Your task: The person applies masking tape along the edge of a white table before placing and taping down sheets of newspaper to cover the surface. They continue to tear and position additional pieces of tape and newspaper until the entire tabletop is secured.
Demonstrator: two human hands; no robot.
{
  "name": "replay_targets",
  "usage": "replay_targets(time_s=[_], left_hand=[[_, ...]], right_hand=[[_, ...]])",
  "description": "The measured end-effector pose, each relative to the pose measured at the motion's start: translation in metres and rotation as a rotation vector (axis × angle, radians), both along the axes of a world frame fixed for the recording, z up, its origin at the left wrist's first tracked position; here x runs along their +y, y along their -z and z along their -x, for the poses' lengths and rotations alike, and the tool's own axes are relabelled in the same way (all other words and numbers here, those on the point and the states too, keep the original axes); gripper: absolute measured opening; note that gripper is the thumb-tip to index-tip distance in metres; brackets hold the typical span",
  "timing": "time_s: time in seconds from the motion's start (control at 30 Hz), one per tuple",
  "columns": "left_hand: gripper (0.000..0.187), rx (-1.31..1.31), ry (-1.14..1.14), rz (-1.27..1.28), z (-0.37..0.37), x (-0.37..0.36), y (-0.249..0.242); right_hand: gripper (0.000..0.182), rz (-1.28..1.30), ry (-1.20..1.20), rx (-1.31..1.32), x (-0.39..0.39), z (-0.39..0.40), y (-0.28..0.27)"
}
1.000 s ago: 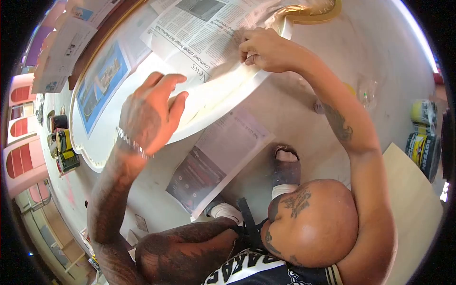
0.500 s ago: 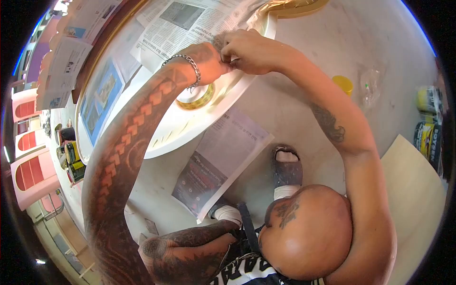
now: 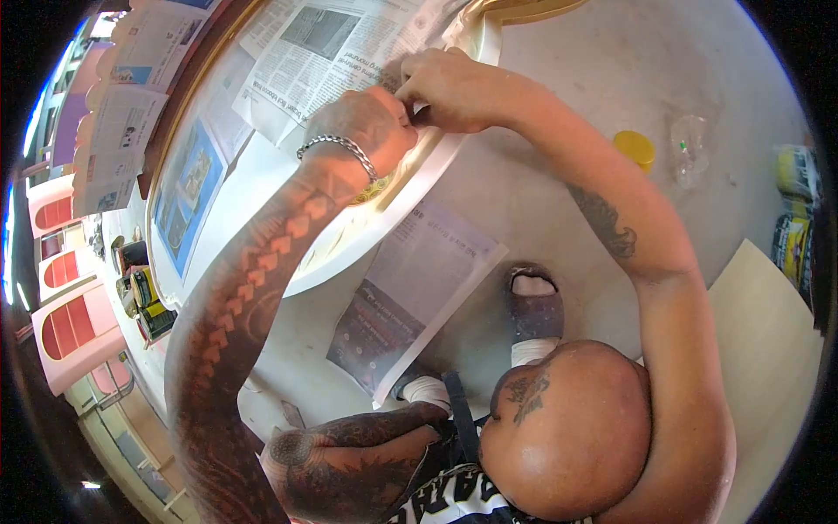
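My left hand (image 3: 371, 127), with a chain bracelet at the wrist, is closed at the edge of a curved white panel (image 3: 345, 262) with a gold-coloured border. Right against it, the fingers of my right hand (image 3: 445, 92) are bent in a pinch. What lies between the fingers is hidden. Just beyond both hands, a printed newspaper sheet (image 3: 319, 61) covers part of the panel. Under my left wrist shows a sliver of a yellowish ring, perhaps a tape roll (image 3: 365, 194), mostly covered now. Wrinkled gold-and-white material (image 3: 471, 35) runs along the rim past my right hand.
Another newspaper sheet (image 3: 419, 297) lies on the floor by my feet. To the right are a yellow lid (image 3: 634, 150), a clear plastic piece (image 3: 690, 148), cans (image 3: 794, 236) and a pale board (image 3: 759, 349). More cans (image 3: 150, 301) and pink furniture (image 3: 78, 323) stand left.
My left forearm and wrist have shifted right and slightly down, covering most of the yellowish ring. Both hands remain together at the rim, and the view has moved slightly.
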State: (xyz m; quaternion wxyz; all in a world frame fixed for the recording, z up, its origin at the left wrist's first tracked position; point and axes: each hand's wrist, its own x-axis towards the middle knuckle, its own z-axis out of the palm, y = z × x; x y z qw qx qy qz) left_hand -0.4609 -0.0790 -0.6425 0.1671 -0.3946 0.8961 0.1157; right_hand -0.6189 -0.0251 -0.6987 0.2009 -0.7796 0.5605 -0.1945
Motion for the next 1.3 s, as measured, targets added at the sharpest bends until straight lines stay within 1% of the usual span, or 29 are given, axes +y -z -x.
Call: replay_targets(time_s=[0.1,0.17,0.2,0.27,0.37,0.47,0.6,0.67,0.77,0.87,0.97,1.07,1.13,1.23,1.3], left_hand=[[0.030,-0.030,-0.016,0.020,0.002,0.009,-0.009],[0.030,-0.056,-0.016,0.025,0.004,0.013,-0.014],[0.030,-0.062,0.011,0.068,0.003,0.017,-0.014],[0.030,-0.072,0.068,0.155,0.000,0.023,-0.011],[0.028,-0.219,0.085,0.096,0.008,0.029,-0.022],[0.025,-0.253,0.091,0.110,0.008,0.029,-0.020],[0.023,-0.229,0.120,0.123,0.005,0.031,-0.019],[0.022,-0.219,0.118,0.119,0.005,0.032,-0.021],[0.024,-0.143,0.142,0.200,-0.001,0.034,-0.013],[0.024,-0.028,0.097,0.144,-0.009,0.032,-0.015],[0.020,-0.020,0.142,0.109,-0.020,0.032,-0.026],[0.014,0.243,0.236,0.078,-0.056,0.041,-0.046],[0.008,0.310,0.167,-0.023,-0.074,0.050,-0.074],[0.010,0.490,0.022,-0.122,-0.108,0.062,-0.103],[0.010,0.530,-0.122,-0.129,-0.130,0.076,-0.121]], right_hand=[[0.019,0.042,-0.050,-0.028,-0.002,0.003,0.002],[0.024,0.085,-0.059,-0.009,-0.006,0.002,0.006],[0.026,0.107,-0.063,0.001,-0.007,0.001,0.005],[0.026,0.072,-0.026,0.037,-0.005,-0.002,0.005],[0.025,0.067,-0.003,0.043,-0.007,-0.005,0.007],[0.024,0.085,0.010,0.034,-0.006,-0.005,0.006],[0.024,0.034,0.049,0.069,-0.001,-0.009,-0.001],[0.023,0.048,0.057,0.079,-0.002,-0.009,0.002],[0.020,0.120,0.066,0.027,0.001,-0.010,0.009],[0.014,0.142,0.059,-0.002,0.001,-0.009,0.012],[0.008,0.113,0.041,-0.011,0.003,-0.007,0.007],[0.005,0.118,0.027,-0.033,0.005,-0.006,0.008],[0.005,0.121,0.019,-0.042,0.007,-0.005,0.009],[0.008,0.115,-0.008,-0.018,0.007,-0.003,0.005],[0.013,0.119,-0.019,0.030,0.007,-0.003,0.003]])
